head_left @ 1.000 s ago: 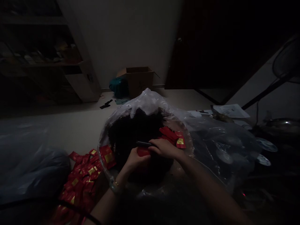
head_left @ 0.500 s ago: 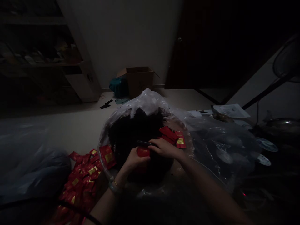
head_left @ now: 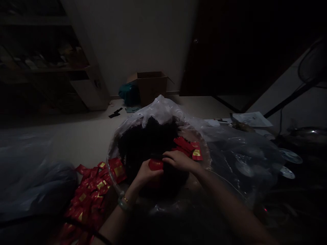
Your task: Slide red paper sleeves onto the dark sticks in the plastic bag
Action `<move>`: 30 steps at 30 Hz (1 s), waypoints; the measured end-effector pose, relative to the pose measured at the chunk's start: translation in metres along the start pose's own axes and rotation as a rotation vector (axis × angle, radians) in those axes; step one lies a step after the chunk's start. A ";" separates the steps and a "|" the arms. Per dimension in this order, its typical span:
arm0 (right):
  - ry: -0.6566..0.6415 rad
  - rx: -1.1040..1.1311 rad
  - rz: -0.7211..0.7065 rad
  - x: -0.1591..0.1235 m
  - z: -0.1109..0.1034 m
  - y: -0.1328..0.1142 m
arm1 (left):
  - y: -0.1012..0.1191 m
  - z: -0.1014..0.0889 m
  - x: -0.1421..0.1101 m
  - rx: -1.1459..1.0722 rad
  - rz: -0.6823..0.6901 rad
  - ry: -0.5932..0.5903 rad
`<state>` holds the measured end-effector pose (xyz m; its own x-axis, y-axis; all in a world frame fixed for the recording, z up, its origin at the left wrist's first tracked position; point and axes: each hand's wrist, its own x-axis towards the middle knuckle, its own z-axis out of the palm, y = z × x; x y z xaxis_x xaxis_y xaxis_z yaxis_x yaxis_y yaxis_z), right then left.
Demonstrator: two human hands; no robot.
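In the head view my left hand is closed around a small red packet, its fingers and thumb at the sides. My right hand grips a dark, slim tool whose exact kind is too dim to tell. The tool lies across the packet's top edge. Both hands are over a heap of black, loose, crumbly material in a round container lined with clear plastic. Several red packets rest on the right of the heap, and another red packet lies at the left rim.
A large pile of red and gold packets lies to the left. Clear plastic sheeting spreads to the right. A cardboard box and a teal bag stand by the wall. Shelves are at far left; the room is dark.
The dark tool has tilted slightly at the packet's top and catches less light. Both hands stay in nearly the same place.
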<state>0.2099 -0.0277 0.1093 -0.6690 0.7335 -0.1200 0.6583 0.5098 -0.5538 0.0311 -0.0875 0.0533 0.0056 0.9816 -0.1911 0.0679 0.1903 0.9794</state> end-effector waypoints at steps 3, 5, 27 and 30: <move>0.015 -0.039 0.020 -0.001 0.003 -0.001 | -0.001 0.002 0.000 -0.022 0.003 0.015; 0.019 -0.046 0.024 -0.002 0.005 0.000 | -0.001 0.002 -0.001 -0.060 -0.015 0.009; 0.122 0.273 0.031 0.002 0.016 0.017 | 0.010 -0.009 0.006 -0.293 -0.135 0.086; 0.123 0.129 0.149 -0.002 0.023 0.027 | 0.010 -0.011 0.008 -0.379 -0.132 0.184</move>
<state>0.2211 -0.0254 0.0754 -0.5155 0.8496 -0.1115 0.6918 0.3359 -0.6392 0.0205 -0.0772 0.0618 -0.1586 0.9289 -0.3347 -0.3149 0.2737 0.9088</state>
